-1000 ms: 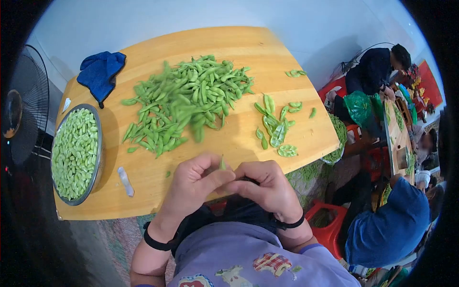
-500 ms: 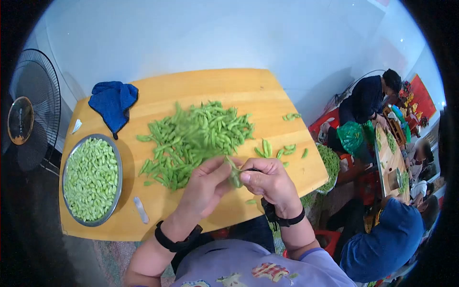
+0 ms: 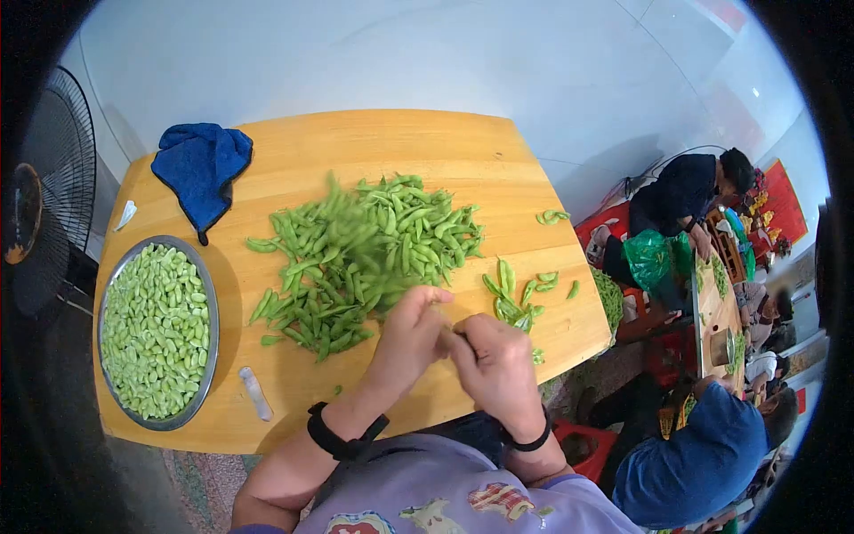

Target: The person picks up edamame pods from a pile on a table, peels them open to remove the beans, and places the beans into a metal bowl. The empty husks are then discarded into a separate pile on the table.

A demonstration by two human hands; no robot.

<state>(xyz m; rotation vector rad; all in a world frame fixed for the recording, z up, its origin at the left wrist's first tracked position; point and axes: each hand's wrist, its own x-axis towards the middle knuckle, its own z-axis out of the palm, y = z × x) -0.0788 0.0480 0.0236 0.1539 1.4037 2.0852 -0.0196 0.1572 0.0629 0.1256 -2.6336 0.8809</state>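
Note:
Close together over the front of the wooden table, my left hand and my right hand meet with their fingers bent inward. Between the fingertips is something small and blurred that I cannot make out. Just behind my hands lies a heap of green pods, partly smeared in the picture. A smaller group of pods lies beyond my right hand. At the left, a round metal tray is full of shelled green beans.
A blue cloth lies at the back left, and a clear narrow object near the front edge. A fan stands at far left. Right of the table, people sit around another table with a green bag.
My hands have turned and come closer together, and the pod seen between them is now mostly hidden. The whole view has shifted slightly. More pods show beyond my right hand.

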